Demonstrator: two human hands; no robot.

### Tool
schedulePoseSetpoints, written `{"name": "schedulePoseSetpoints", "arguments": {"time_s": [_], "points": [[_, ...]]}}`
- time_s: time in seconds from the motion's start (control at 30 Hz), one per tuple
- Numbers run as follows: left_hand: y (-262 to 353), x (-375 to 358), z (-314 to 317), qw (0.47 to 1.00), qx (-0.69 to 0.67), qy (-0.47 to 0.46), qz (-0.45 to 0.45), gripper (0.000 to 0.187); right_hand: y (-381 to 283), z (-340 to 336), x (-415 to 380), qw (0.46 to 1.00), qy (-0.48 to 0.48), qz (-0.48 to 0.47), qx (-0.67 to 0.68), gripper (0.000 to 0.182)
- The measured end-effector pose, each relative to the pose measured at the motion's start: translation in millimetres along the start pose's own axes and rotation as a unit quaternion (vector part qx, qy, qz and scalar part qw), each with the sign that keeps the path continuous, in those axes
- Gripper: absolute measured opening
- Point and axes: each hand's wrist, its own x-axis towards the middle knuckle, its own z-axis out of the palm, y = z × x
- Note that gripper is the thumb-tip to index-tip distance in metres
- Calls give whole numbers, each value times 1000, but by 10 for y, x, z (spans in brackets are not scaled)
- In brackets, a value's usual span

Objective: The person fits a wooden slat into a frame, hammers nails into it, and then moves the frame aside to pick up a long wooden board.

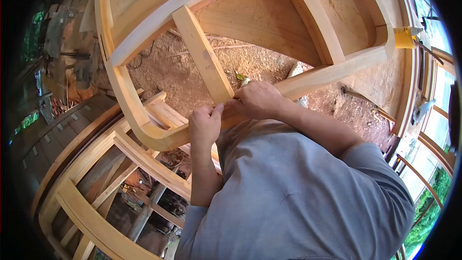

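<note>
Pale, freshly cut wood fills the view as a person works both hands at a joint on a curved frame, where an upright slat meets the lower rail just in front of the chest. The left hand pinches the rail's edge below the slat, fingers closed; the right hand curls over the joint, and whether it holds anything cannot be told. Stiff, bulky and probably heavy, the frame looks best gripped by its thick rails, not the thin slat. A yellow bottle sits on the far rail, sawdust covering the ground beneath.
</note>
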Motion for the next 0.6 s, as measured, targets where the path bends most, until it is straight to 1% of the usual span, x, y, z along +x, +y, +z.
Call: {"name": "schedulePoseSetpoints", "arguments": {"time_s": [0.07,0.1,0.13,0.17,0.2,0.23,0.27,0.3,0.33,0.4,0.43,0.5,0.53,0.6], "points": [[2,23,-56,999,30,-43,-3,42,-16,-15,-10,1000,3,7,9,44],[-47,75,-96,999,32,-41,0,42,-27,-24,-16,1000,6,14,17,43],[-127,173,-144,999,-9,-47,22,42,-26,-15,-16,1000,11,13,17,43],[-162,268,-193,996,-50,-53,45,41,-12,22,-10,997,64,5,37,42],[-28,354,-299,998,-57,-18,22,46,8,53,3,992,117,-3,57,40],[23,522,-333,993,-87,51,55,50,36,72,36,991,120,-3,58,40],[82,718,-365,982,-116,119,87,54,72,86,84,982,146,8,116,38],[179,940,-417,980,-107,145,89,60,100,82,115,970,170,19,174,36],[301,1166,-467,976,-98,171,91,66,113,63,125,969,172,18,176,36],[559,1546,-503,972,-87,190,110,68,135,2,119,960,154,77,222,37],[644,1700,-495,972,-83,187,113,68,133,-57,94,958,157,79,226,37],[793,1886,-463,975,-101,185,70,64,127,-186,30,966,96,95,222,35],[832,1909,-447,976,-95,182,72,64,141,-192,27,964,97,97,228,35],[891,1943,-413,975,-76,191,85,57,168,-186,26,965,90,91,229,30]]}}
